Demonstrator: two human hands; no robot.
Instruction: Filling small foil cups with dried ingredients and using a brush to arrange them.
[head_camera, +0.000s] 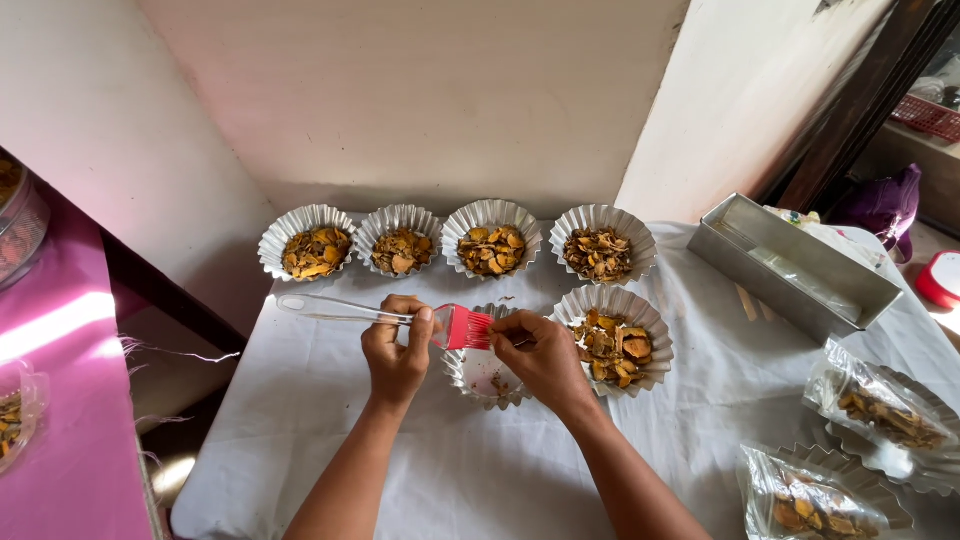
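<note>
Head view: left hand (397, 352) grasps the clear handle of a red silicone brush (462, 327), bristles over a nearly empty fluted foil cup (485, 378) at mid-worktop (330, 400). Right hand (543, 357) pinches the bristle tips. Four filled cups (306, 243) line the far edge; a fifth (615, 338) sits just right of the empty one. Metal loaf tin (800, 262) near the right edge.

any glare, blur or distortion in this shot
Head view: soft daylight, bright patch on the pink surface at left; wide-angle bending at the edges; left hand, right hand and red brush are sharp; mild shine on the fluted foil cups.
</note>
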